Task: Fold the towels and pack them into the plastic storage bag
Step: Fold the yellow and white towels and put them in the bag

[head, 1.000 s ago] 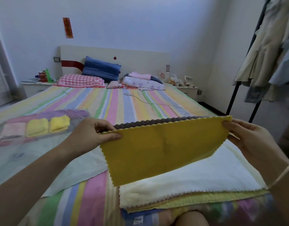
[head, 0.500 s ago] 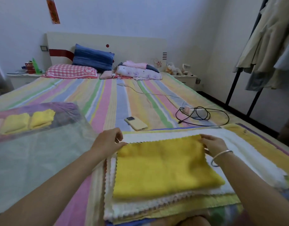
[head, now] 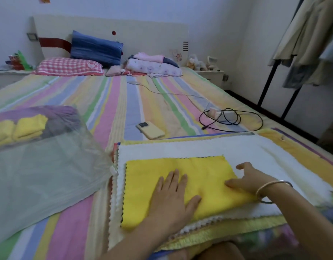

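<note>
Head view shows your yellow towel (head: 180, 166) lying flat on a fluffy white towel (head: 199, 147) at the near edge of the bed (head: 109, 102); it looks light, soft and limp, zigzag-edged, so pinch its corners; your left hand (head: 171, 199) presses it, fingers straight; your right hand (head: 250, 181) rests flat on its right edge; the filmy plastic storage bag (head: 39, 175) lies just left.

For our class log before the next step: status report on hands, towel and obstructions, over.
Left hand flat on yellow towel. Right hand at its right edge, grip unclear. Towel lies on white towel, not bagged. Phone, cable beyond, apart.
</note>
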A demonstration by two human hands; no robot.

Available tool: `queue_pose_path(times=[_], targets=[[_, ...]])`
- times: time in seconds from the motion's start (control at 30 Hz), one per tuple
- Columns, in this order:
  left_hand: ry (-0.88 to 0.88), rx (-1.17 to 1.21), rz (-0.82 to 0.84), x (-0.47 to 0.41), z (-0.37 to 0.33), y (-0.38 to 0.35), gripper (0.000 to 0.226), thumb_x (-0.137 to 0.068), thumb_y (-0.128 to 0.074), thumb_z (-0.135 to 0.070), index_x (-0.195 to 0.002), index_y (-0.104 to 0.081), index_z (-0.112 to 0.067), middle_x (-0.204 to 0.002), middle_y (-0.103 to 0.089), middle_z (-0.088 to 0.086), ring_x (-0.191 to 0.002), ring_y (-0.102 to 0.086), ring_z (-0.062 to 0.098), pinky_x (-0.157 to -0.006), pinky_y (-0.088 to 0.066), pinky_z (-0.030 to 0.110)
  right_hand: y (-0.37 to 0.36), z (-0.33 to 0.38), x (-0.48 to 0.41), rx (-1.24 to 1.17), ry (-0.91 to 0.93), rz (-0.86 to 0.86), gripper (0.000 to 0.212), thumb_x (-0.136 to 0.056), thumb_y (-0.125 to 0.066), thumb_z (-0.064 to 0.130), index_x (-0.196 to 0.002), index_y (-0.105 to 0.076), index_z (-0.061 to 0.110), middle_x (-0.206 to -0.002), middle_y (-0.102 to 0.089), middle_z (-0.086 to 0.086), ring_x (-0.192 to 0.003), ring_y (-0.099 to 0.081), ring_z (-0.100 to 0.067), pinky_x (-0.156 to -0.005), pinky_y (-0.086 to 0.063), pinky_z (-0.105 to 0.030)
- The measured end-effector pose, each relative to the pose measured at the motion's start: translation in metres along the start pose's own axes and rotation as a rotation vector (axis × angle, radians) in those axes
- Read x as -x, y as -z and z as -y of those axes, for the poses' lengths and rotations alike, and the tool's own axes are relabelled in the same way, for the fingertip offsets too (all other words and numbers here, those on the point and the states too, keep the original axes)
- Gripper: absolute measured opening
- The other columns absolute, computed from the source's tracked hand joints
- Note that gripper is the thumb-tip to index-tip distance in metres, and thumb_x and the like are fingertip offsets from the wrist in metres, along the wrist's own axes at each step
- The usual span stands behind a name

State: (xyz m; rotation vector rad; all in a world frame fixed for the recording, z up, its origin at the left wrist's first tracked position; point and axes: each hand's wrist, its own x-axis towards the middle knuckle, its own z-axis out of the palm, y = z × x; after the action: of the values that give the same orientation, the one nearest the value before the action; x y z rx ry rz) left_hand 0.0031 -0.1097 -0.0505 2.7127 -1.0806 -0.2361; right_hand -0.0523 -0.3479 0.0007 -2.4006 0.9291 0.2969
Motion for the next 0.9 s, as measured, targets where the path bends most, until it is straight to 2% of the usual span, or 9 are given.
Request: queue_pose_path(times=[0.17,0.3,0.37,0.43,0.57,0.63,0.7,0.77,0.9], targets=[[-0.005,-0.077,-0.021,0.002,-0.005,-0.010,0.089,-0.070,0.013,-0.079,-0.149,0.022,-0.039,-0.158,0.023,0.013,-0.147,0.020,0.029,-0.118,0.010,0.053,0.007,-0.003,0.017,-0.028,0.094,-0.005,0.057,-0.087,-0.056,0.008,-0.138,-0.034,0.026,-0.101,-0.058,-0.010,-0.061,-0.051,-0.019,-0.050,-0.041,-0.027],[-0.072,-0.011,0.051,0.001,-0.003,0.006,0.070,-0.085,-0.005,-0.074,-0.150,-0.007,-0.049,-0.162,0.013,0.009,-0.148,0.013,0.034,-0.117,0.009,0.056,0.004,0.028,0.033,-0.239,0.272,-0.242,0.041,-0.086,-0.051,0.001,-0.114,-0.065,0.028,-0.114,-0.062,-0.005,-0.064,-0.048,-0.006,-0.054,-0.038,-0.021],[-0.095,0.329,-0.048,0.002,0.004,0.019,0.042,-0.103,-0.032,-0.043,-0.144,-0.039,-0.040,-0.162,-0.017,0.005,-0.148,-0.016,0.024,-0.121,-0.007,0.035,-0.004,0.058,0.047,-0.272,0.378,-0.340,0.037,-0.086,-0.054,0.004,-0.111,-0.070,0.026,-0.109,-0.066,0.001,-0.065,-0.045,-0.002,-0.062,-0.039,-0.021],[0.083,0.887,-0.198,0.007,0.017,0.038,0.034,-0.103,-0.039,-0.016,-0.126,-0.063,-0.023,-0.141,-0.054,0.003,-0.124,-0.053,0.013,-0.103,-0.037,0.016,-0.021,0.093,0.066,-0.240,0.451,-0.350,0.035,-0.087,-0.058,0.011,-0.114,-0.068,0.029,-0.098,-0.065,0.004,-0.062,-0.043,-0.003,-0.070,-0.039,-0.022],[0.637,1.685,-0.082,0.018,0.071,0.067,0.036,-0.104,-0.038,-0.026,-0.110,-0.064,-0.003,-0.091,-0.073,0.012,-0.077,-0.071,0.024,-0.060,-0.061,0.033,-0.077,0.144,0.097,-0.116,0.607,-0.174,0.038,-0.089,-0.056,0.018,-0.123,-0.062,0.034,-0.106,-0.069,-0.001,-0.072,-0.051,-0.010,-0.079,-0.047,-0.026],[0.704,1.712,0.046,0.023,0.092,0.071,0.047,-0.104,-0.034,-0.038,-0.119,-0.058,-0.001,-0.085,-0.072,0.014,-0.069,-0.071,0.024,-0.057,-0.059,0.032,-0.105,0.151,0.110,-0.084,0.710,-0.057,0.040,-0.090,-0.055,0.018,-0.127,-0.059,0.034,-0.106,-0.069,-0.001,-0.078,-0.057,-0.011,-0.082,-0.049,-0.028],[0.703,1.588,0.106,0.020,0.101,0.068,0.061,-0.102,-0.036,-0.047,-0.139,-0.046,0.000,-0.127,-0.063,0.018,-0.102,-0.069,0.025,-0.087,-0.056,0.035,-0.121,0.146,0.119,-0.148,0.762,0.050,0.043,-0.090,-0.056,0.018,-0.130,-0.055,0.033,-0.106,-0.067,0.006,-0.081,-0.060,-0.007,-0.083,-0.050,-0.028],[0.676,1.406,0.083,0.016,0.099,0.063,0.068,-0.097,-0.049,-0.049,-0.145,-0.037,-0.003,-0.149,-0.039,0.020,-0.113,-0.063,0.024,-0.094,-0.051,0.035,-0.124,0.134,0.123,-0.277,0.782,0.076,0.042,-0.089,-0.055,0.012,-0.126,-0.058,0.033,-0.105,-0.064,0.016,-0.089,-0.061,-0.004,-0.082,-0.052,-0.027],[0.533,1.026,-0.141,0.012,0.089,0.047,0.058,-0.087,-0.071,-0.027,-0.138,-0.049,-0.009,-0.136,-0.055,0.008,-0.123,-0.054,0.023,-0.100,-0.047,0.037,-0.110,0.105,0.123,-0.508,0.752,-0.020,0.044,-0.088,-0.045,-0.006,-0.098,-0.070,0.028,-0.093,-0.068,0.018,-0.087,-0.065,-0.003,-0.072,-0.056,-0.039]])
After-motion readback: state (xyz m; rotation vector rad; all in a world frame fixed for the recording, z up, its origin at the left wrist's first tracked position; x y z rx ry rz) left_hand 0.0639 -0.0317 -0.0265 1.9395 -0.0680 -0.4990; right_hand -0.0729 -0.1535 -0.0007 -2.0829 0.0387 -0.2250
